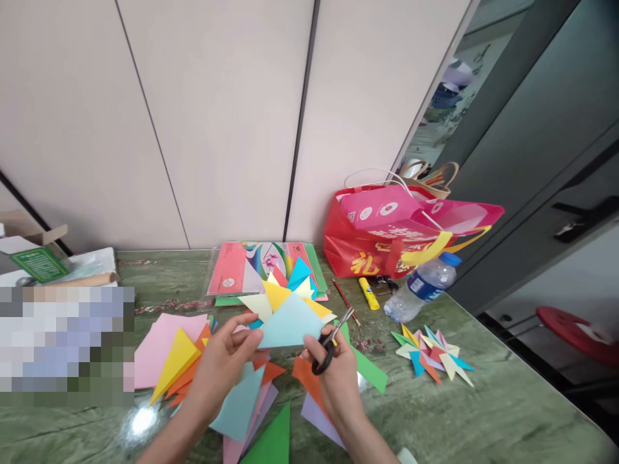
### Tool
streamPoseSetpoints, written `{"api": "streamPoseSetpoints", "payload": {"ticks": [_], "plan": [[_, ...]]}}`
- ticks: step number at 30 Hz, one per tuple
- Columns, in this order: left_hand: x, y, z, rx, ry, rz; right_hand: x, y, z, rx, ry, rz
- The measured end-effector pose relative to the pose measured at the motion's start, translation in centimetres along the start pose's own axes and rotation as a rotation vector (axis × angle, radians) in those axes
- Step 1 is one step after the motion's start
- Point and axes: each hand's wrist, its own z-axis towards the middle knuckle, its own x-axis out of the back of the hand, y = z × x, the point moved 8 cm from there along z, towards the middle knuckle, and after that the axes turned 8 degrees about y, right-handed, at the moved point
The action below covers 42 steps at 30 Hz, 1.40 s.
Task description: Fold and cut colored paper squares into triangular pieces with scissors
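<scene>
A light blue folded paper triangle (291, 323) is held up between my two hands over the table. My left hand (235, 348) pinches its left corner between thumb and fingers. At its right corner, my right hand (333, 361) grips the paper and also has black-handled scissors (331, 343) hooked on its fingers, blades pointing up and right. Behind the triangle lie yellow, cream, red and blue folded paper points (278, 293), partly hidden by it. Beneath my hands are loose coloured sheets, among them a light blue piece (240, 403) and a green triangle (271, 438).
Pink paper (162, 345) and a yellow folded piece (178, 361) lie left. A paper pack (232, 267) is by the wall. Rightward are a red bag (358, 238), glue stick (369, 294), pencil (344, 298), leaning water bottle (420, 290) and folded paper star (432, 353).
</scene>
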Motion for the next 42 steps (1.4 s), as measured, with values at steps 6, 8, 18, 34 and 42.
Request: {"api": "streamPoseSetpoints", "payload": {"ticks": [6,8,18,34,42], "plan": [[-2.8,-1.4,-0.6,0.04,-0.236,-0.056,0.3,0.8,-0.3,-0.038,0.089,0.096],[-2.7,-1.6,-0.5,0.027,-0.194,-0.057,0.1,1.4,-0.7,-0.083,0.078,0.087],[-0.2,-1.2,0.2,-0.016,0.079,-0.008,-0.7,2.3,-1.6,-0.142,-0.011,0.031],[-0.7,-1.2,-0.3,-0.061,0.054,-0.005,-0.6,2.1,-1.7,-0.13,0.02,-0.004],[-0.5,-1.3,-0.3,-0.08,0.114,0.039,-1.8,1.8,-2.7,-0.118,-0.087,-0.07]]}}
